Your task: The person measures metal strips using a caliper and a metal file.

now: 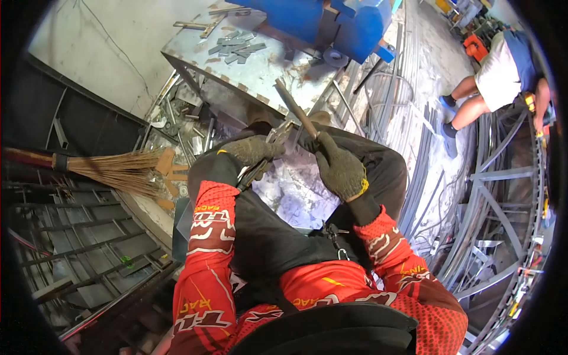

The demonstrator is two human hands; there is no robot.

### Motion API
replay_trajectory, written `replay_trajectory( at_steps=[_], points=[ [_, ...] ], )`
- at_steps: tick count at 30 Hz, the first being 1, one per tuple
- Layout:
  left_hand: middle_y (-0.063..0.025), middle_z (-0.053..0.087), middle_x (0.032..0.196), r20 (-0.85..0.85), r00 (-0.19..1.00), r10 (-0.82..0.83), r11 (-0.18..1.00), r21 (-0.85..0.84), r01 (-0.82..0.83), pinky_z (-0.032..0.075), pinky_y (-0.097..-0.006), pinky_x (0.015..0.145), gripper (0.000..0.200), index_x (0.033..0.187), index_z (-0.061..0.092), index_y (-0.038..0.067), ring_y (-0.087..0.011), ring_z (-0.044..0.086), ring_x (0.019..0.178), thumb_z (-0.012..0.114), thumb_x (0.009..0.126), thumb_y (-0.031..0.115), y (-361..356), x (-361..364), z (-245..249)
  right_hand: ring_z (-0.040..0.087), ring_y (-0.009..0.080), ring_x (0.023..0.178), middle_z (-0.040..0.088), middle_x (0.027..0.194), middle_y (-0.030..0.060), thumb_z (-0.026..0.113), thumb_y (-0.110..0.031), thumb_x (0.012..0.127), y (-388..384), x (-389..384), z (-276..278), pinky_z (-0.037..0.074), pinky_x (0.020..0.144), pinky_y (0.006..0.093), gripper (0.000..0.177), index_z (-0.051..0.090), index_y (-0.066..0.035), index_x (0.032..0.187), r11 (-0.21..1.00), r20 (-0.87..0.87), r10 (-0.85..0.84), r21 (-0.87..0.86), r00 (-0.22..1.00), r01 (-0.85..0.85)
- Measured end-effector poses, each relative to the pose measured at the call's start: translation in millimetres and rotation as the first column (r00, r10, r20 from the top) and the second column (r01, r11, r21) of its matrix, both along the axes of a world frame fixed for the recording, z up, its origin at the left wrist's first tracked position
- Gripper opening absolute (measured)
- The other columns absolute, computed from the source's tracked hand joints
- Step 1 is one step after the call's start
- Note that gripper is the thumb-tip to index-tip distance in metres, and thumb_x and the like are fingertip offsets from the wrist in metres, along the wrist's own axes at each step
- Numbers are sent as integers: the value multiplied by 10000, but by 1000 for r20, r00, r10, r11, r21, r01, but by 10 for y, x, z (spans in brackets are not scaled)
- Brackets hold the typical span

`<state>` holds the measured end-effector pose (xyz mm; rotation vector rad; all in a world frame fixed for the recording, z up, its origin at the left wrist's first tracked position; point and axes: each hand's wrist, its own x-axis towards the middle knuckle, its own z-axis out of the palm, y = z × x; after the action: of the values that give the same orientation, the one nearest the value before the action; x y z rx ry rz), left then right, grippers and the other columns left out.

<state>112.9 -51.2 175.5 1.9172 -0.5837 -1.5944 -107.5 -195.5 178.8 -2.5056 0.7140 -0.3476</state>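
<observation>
My left hand (251, 151), in a dark knitted work glove, is closed around locking pliers (278, 132). Their silver jaws point up and to the right, and their handles stick out below the palm. A small grey metal piece (292, 141) shows at the jaws. My right hand (341, 168), gloved too, is wrapped round the lower end of a brownish-grey metal bar (294, 107). The bar slants up and left towards the edge of the metal-topped table (260, 74). Both hands are between my spread knees, close together, above a pale, dusty floor (293, 192).
Several short flat metal pieces (236, 47) and a hammer (208, 27) lie on the table beside a blue machine (322, 23). A straw broom (115, 165) is at the left. Long steel bars (423, 171) run along the right, where another person (494, 80) stands.
</observation>
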Motion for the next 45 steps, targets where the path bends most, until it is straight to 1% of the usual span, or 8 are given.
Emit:
replay_trajectory(
  at_steps=[6, 9, 14, 24, 30, 37, 39, 45],
  points=[
    [-73, 582, 677, -27, 1000, 4, 1000, -17, -5, 489, -383, 441, 490, 990, 592, 52, -203, 571, 490, 766, 936, 507, -21, 18, 23, 712, 489, 799, 716, 839, 263, 540, -301, 1039, -209, 499, -42, 533, 674, 622, 252, 543, -155, 1244, 999, -6, 18, -37, 1000, -18],
    [-69, 570, 668, 23, 1000, -1, 1000, 16, 1, 483, -383, 436, 471, 977, 582, 55, -203, 575, 493, 755, 948, 492, -43, 30, 66, 714, 475, 838, 737, 926, 247, 587, -325, 1019, -67, 327, -46, 554, 700, 594, 326, 552, -176, 1306, 996, -65, 6, 85, 998, 0],
    [-76, 580, 675, -6, 1000, 26, 999, 21, -26, 471, -388, 432, 464, 977, 612, 60, -202, 559, 494, 758, 943, 500, -12, 21, -12, 708, 476, 747, 713, 801, 244, 541, -279, 1035, 241, -121, -91, 533, 646, 623, 306, 489, -169, 1316, 998, -44, -27, 54, 999, 29],
    [-65, 620, 716, 140, 988, -69, 997, -24, 73, 465, -405, 551, 494, 1017, 668, 37, -193, 555, 560, 745, 945, 519, -55, 93, -118, 715, 482, 918, 736, 988, 262, 576, -284, 1003, -63, 256, -72, 555, 771, 596, 382, 525, -154, 1359, 998, -78, 8, 64, 997, -3],
    [-76, 616, 695, 85, 990, -109, 994, 18, 108, 450, -398, 506, 471, 924, 673, 41, -193, 542, 532, 731, 957, 507, -55, 26, 8, 712, 480, 802, 725, 849, 235, 569, -319, 1019, 72, -112, -197, 552, 703, 601, 329, 526, -155, 1302, 998, 32, -52, 32, 998, 51],
    [-66, 580, 618, 40, 999, -5, 999, 39, 3, 429, -391, 447, 466, 856, 641, 50, -196, 546, 467, 753, 948, 493, -88, -49, 253, 719, 473, 945, 750, 1023, 242, 574, -304, 1024, -478, 396, -20, 546, 800, 594, 431, 527, -207, 1442, 993, -74, -103, 42, 992, 106],
    [-63, 572, 607, 30, 1000, -6, 999, 48, 4, 426, -390, 442, 472, 860, 639, 49, -194, 543, 457, 759, 942, 498, -62, -102, 165, 721, 471, 958, 755, 1074, 226, 578, -297, 1023, -336, 214, -5, 561, 824, 566, 456, 518, -189, 1462, 990, 112, -101, 110, 989, 89],
    [-40, 589, 637, 18, 1000, -5, 997, 72, 4, 444, -358, 424, 467, 864, 644, 76, -172, 554, 463, 814, 892, 511, -86, -77, 277, 726, 467, 872, 738, 1022, 250, 613, -240, 994, 10, -122, -333, 574, 753, 565, 479, 524, -174, 1460, 997, 118, -59, 58, 991, 52]
  ],
)
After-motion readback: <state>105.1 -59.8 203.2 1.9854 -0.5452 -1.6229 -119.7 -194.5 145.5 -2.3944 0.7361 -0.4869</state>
